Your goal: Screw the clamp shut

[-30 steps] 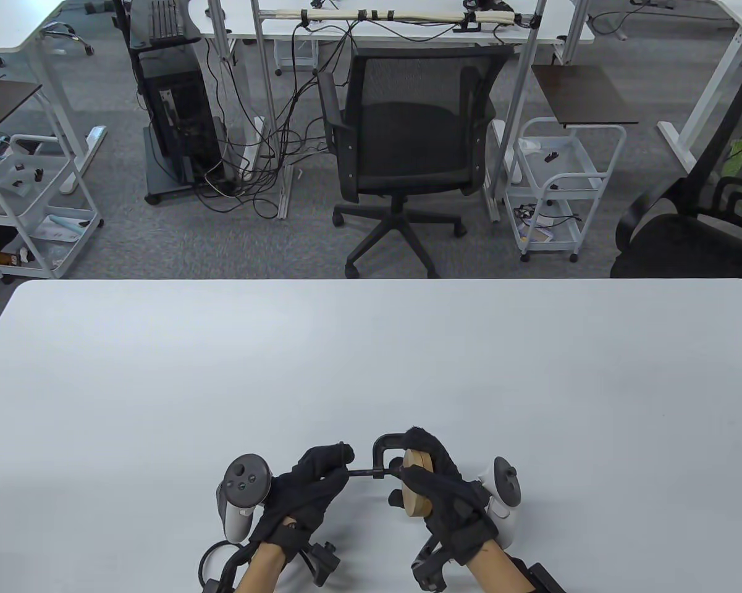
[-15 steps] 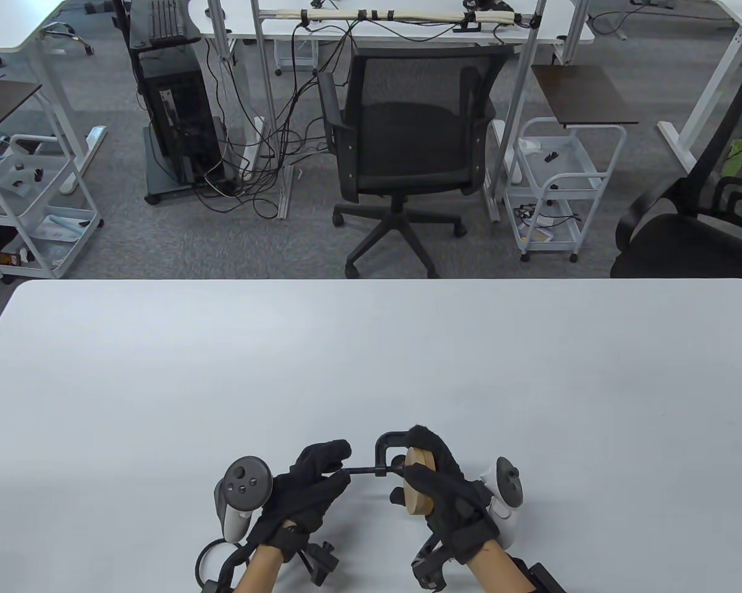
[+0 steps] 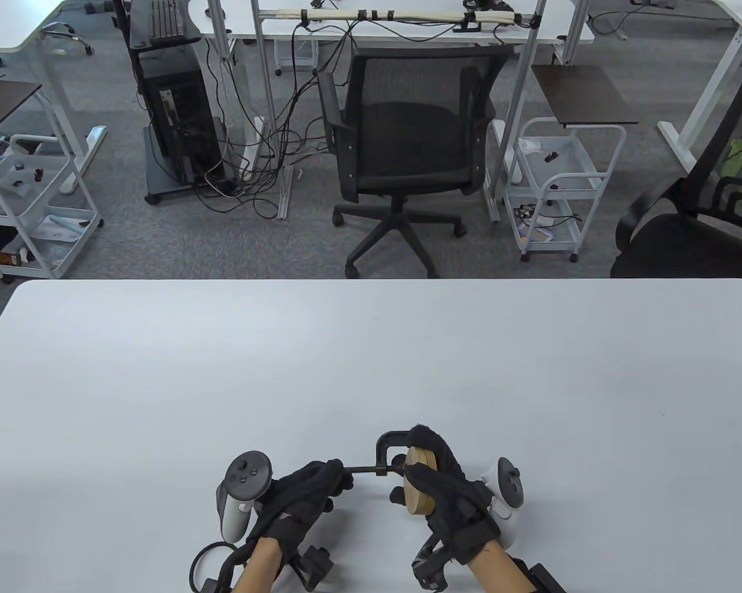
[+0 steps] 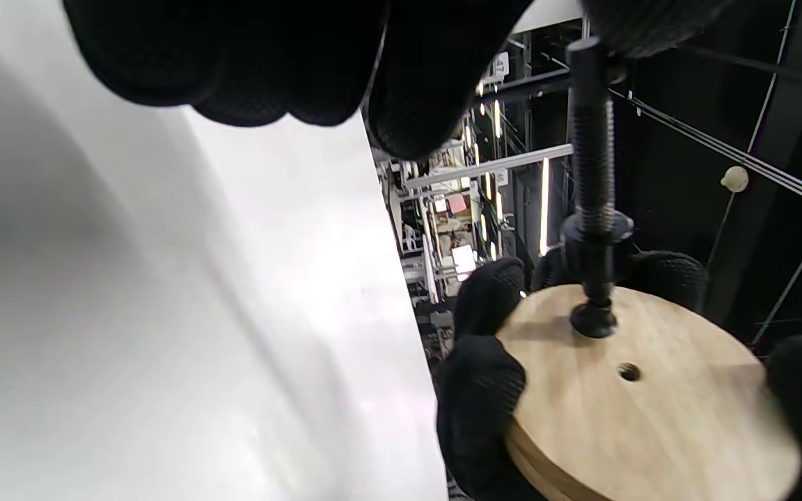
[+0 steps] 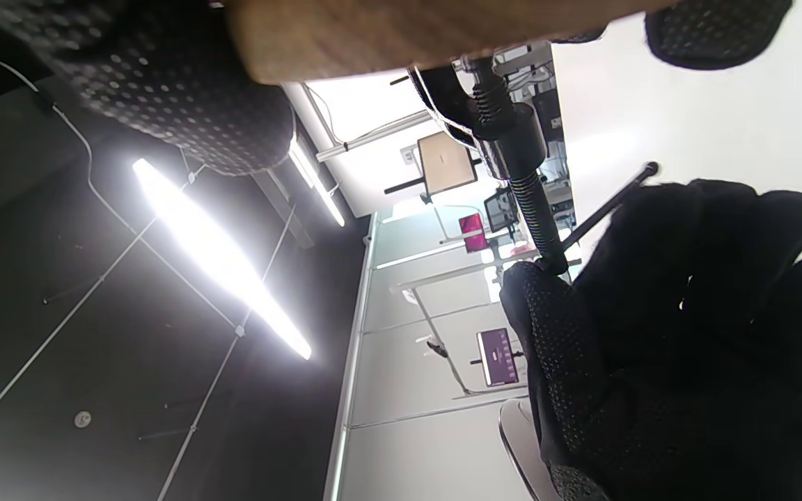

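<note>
Clamp: a small black C-clamp (image 3: 388, 454) held up off the worktop (image 3: 371, 358) near the middle of its near edge; its frame arches over the wooden discs and its threaded screw (image 4: 590, 174) runs out toward the left hand.
Wooden discs: a stack of round pale wood discs (image 3: 419, 483) on edge in the clamp's mouth; the left wrist view shows the screw's pad (image 4: 593, 321) pressing on the flat face of the top disc (image 4: 651, 396), beside a small hole.
Right hand: the right hand (image 3: 451, 488) grips the discs and the clamp frame together; fingers clenched round the rim, fingertips (image 4: 481, 390) showing at the disc's edge.
Left hand: the left hand (image 3: 303, 494) is at the screw's outer end; fingers curled around the thin cross-bar handle (image 5: 610, 205), one end of the bar poking out past the glove.
Trackers: a grey tracker (image 3: 242, 494) on the back of the left hand; a white one (image 3: 505, 494) on the right.
Room: a black office chair (image 3: 408, 142) stands beyond the worktop's far edge.
</note>
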The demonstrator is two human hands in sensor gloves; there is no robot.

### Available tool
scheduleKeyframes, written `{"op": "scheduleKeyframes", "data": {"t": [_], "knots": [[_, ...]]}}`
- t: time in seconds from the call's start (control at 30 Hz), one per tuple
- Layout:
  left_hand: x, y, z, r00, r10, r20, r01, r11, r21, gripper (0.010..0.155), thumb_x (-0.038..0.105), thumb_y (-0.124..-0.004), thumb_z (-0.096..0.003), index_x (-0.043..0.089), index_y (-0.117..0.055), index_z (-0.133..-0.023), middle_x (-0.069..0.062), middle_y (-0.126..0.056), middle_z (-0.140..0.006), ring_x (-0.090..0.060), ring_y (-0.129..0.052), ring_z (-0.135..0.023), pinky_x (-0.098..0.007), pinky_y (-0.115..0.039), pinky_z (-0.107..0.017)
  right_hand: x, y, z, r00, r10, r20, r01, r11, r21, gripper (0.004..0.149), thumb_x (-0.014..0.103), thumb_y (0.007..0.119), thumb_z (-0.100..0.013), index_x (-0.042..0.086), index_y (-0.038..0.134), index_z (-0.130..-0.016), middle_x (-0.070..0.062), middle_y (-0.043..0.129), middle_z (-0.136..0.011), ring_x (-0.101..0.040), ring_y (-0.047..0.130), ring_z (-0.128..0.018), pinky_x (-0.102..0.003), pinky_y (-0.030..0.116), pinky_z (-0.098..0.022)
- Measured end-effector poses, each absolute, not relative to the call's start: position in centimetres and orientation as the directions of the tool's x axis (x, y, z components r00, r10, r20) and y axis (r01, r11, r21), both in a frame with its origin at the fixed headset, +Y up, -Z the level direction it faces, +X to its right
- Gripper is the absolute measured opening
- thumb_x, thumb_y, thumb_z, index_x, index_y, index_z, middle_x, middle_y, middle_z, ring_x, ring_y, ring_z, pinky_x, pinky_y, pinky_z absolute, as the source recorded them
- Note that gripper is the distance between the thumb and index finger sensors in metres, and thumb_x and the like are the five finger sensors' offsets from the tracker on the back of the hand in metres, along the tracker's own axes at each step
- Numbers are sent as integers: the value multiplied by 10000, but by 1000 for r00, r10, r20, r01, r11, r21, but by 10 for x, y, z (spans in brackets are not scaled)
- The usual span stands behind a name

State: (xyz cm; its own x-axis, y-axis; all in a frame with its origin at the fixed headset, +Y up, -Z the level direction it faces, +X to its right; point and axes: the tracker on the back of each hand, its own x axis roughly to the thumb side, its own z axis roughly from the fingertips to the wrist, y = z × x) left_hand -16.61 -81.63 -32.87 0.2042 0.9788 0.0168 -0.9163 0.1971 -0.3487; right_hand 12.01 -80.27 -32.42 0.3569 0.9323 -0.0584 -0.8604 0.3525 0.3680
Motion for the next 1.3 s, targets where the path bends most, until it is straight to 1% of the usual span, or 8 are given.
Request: {"op": "scheduleKeyframes", "data": {"t": [0.23, 0.63, 0.97, 1.03, 1.1, 1.17, 1.23, 1.3], "knots": [[-165, -808, -328, 186, 976, 112, -923, 213, -321, 608, 481, -727, -555, 160, -641, -1064, -202, -614, -1063, -474, -670, -914, -575, -718, -588, 120, -803, -324, 354, 933, -59, -862, 350, 366, 755, 517, 908, -492, 209, 531, -1069, 21, 396, -1145, -543, 483, -925, -697, 649, -511], [-164, -798, -327, 220, 943, 249, -925, 282, -253, 462, 341, -842, -495, 291, -800, -953, -169, -652, -1067, -460, -684, -932, -609, -708, -598, 119, -803, -323, 347, 936, -58, -862, 343, 373, 756, 518, 907, -492, 208, 530, -1070, 14, 394, -1146, -544, 484, -925, -697, 650, -510], [-167, -801, -326, 171, 968, 183, -944, 215, -252, 647, 417, -818, -517, 202, -595, -1085, -198, -592, -1086, -479, -655, -935, -603, -701, -599, 124, -802, -326, 363, 930, -52, -868, 358, 343, 758, 517, 909, -491, 207, 529, -1070, 13, 391, -1145, -545, 484, -925, -698, 650, -508], [-169, -801, -325, 217, 964, 155, -950, 245, -194, 621, 456, -805, -518, 148, -642, -1031, -212, -608, -1062, -481, -682, -905, -583, -719, -584, 126, -802, -326, 372, 927, -53, -867, 367, 337, 759, 517, 910, -489, 207, 531, -1069, 12, 391, -1145, -544, 485, -924, -699, 649, -509], [-171, -803, -324, 276, 955, 110, -944, 290, -155, 556, 561, -754, -522, 101, -859, -816, -199, -729, -989, -475, -767, -839, -564, -759, -542, 126, -801, -326, 376, 925, -51, -867, 371, 333, 757, 517, 908, -491, 207, 530, -1069, 13, 390, -1146, -544, 484, -925, -698, 649, -509], [-170, -809, -326, 277, 959, 63, -929, 284, -238, 612, 623, -674, -543, 97, -972, -642, -194, -807, -938, -483, -808, -795, -560, -772, -525, 126, -801, -326, 380, 924, -48, -864, 373, 339, 759, 521, 906, -492, 211, 525, -1070, 14, 387, -1147, -542, 482, -927, -696, 650, -512], [-167, -814, -326, 255, 967, -3, -908, 239, -346, 672, 645, -625, -560, 77, -954, -707, -213, -754, -981, -506, -751, -837, -574, -740, -556, 125, -801, -325, 386, 921, -52, -857, 379, 348, 756, 521, 905, -494, 211, 526, -1070, 14, 386, -1147, -541, 483, -928, -695, 651, -512], [-163, -816, -326, 215, 977, 11, -913, 205, -352, 729, 658, -612, -562, 47, -852, -880, -225, -691, -1022, -505, -722, -860, -566, -735, -567, 122, -801, -324, 385, 921, -61, -850, 379, 365, 759, 521, 906, -492, 210, 527, -1071, 14, 387, -1147, -542, 483, -928, -696, 650, -512]]}}
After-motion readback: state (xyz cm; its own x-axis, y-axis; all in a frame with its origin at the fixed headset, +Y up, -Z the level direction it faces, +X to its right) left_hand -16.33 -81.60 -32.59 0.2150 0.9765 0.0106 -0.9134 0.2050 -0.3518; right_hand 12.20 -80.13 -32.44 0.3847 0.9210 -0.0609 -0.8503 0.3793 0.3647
